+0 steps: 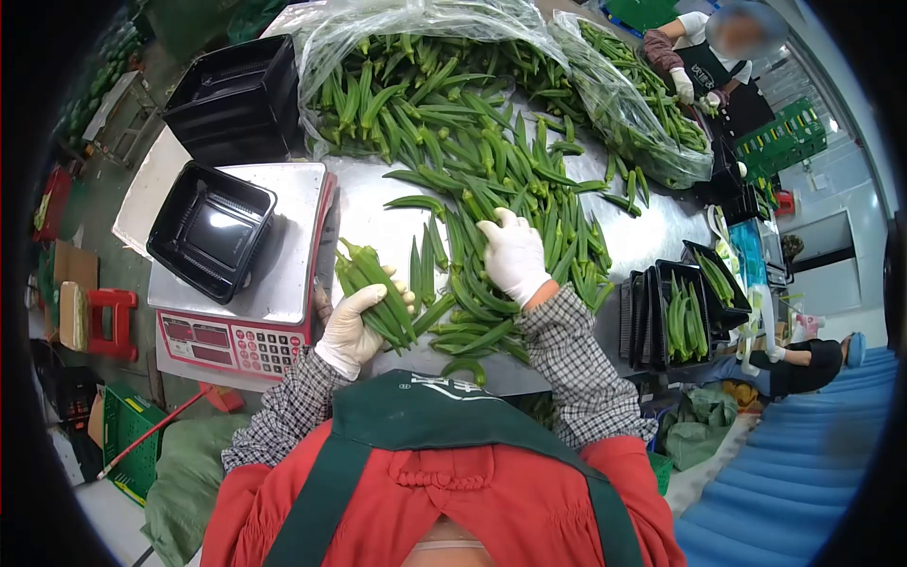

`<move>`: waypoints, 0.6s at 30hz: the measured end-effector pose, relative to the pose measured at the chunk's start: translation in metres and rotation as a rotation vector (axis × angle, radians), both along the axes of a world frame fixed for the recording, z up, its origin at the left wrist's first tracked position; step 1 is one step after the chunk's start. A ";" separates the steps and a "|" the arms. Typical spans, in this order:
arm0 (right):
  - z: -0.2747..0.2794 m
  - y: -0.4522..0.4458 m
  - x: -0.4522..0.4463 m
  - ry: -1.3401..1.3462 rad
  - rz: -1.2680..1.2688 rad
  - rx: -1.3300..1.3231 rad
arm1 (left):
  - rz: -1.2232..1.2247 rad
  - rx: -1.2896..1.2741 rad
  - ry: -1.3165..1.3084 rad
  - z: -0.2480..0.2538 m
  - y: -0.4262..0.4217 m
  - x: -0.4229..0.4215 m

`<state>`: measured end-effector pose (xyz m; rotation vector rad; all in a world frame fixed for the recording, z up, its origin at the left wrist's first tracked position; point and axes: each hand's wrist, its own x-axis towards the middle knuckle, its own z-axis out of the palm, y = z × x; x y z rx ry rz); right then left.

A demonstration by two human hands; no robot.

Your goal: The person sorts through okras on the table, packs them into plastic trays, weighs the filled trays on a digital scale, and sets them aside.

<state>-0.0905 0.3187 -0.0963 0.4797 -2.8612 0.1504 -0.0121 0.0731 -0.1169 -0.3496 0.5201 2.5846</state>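
Note:
My left hand (pixel 349 333), in a white glove, is closed around a small bunch of okra (pixel 368 283) beside the scale. My right hand (pixel 515 257), also gloved in white, has its fingers curled down onto pods in the loose okra pile (pixel 510 170) on the metal table; the fingertips are partly hidden among them. Left of my hands, a black plastic tray (pixel 213 227) rests on the scale (pixel 269 203), whose keypad faces me. Several separate pods (pixel 427 260) lie between my two hands.
Stacked black trays (pixel 231 99) stand behind the scale. Clear plastic bags of okra (pixel 435 66) (pixel 642 113) lie at the back. Black trays with okra (pixel 682 317) sit at the right edge. A co-worker (pixel 713 61) handles okra at the far right; another person (pixel 803 367) is lower right.

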 end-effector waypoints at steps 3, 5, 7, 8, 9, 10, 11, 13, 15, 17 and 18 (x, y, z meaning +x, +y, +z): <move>-0.031 0.032 -0.011 0.004 -0.026 0.121 | -0.012 -0.002 -0.020 0.003 0.000 0.004; -0.018 0.028 -0.009 0.083 -0.018 -0.060 | -0.029 0.004 -0.020 0.001 0.000 0.006; 0.008 0.020 -0.008 0.243 0.077 -0.387 | -0.039 -0.015 -0.012 -0.001 -0.002 0.006; 0.023 0.014 -0.007 0.280 0.127 -0.591 | -0.031 -0.032 -0.019 0.002 -0.001 0.007; 0.031 0.009 -0.003 0.148 0.058 -0.834 | -0.032 -0.051 -0.026 0.009 0.000 0.006; 0.043 0.007 0.000 -0.098 0.014 -1.106 | -0.036 -0.073 -0.027 0.013 0.001 0.005; 0.055 0.005 0.006 -0.257 -0.015 -1.289 | -0.045 -0.056 0.013 0.009 0.002 0.003; 0.062 0.007 0.011 -0.542 -0.035 -1.515 | -0.066 -0.031 0.075 0.008 0.002 0.002; 0.058 0.010 0.016 -0.810 -0.029 -1.602 | -0.075 -0.003 0.096 0.008 0.000 0.005; 0.054 0.005 0.020 -0.900 0.015 -1.658 | -0.083 0.025 0.090 0.013 0.000 0.005; 0.052 0.002 0.023 -0.943 0.036 -1.687 | -0.093 0.038 0.092 0.016 0.001 0.005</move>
